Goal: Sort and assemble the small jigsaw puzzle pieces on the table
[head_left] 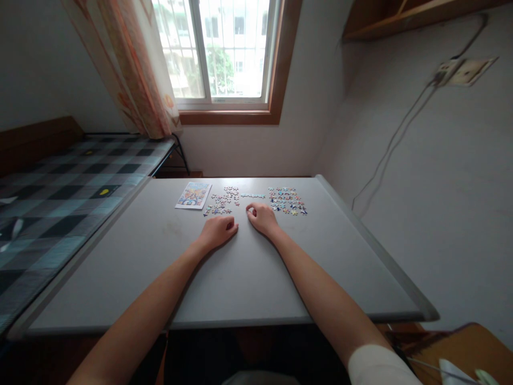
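On the white table (pixel 256 278) lie loose jigsaw pieces in two groups, a left group (pixel 225 198) and a right group (pixel 285 200). Between them runs a short horizontal row of joined pieces (pixel 253 195). A printed picture card (pixel 194 195) lies left of the pieces. My left hand (pixel 218 231) rests on the table just below the left group, its fingers curled closed; nothing can be made out in it. My right hand (pixel 261 216) is just below the row, thumb and forefinger curled together; whatever is between the fingertips is too small to tell.
A bed with a checked cover (pixel 100 171) stands along the left side. Behind the table are a window (pixel 236 48) and a curtain (pixel 136 64). A cable (pixel 387 149) hangs on the right wall; a wooden chair (pixel 473 347) is at the lower right.
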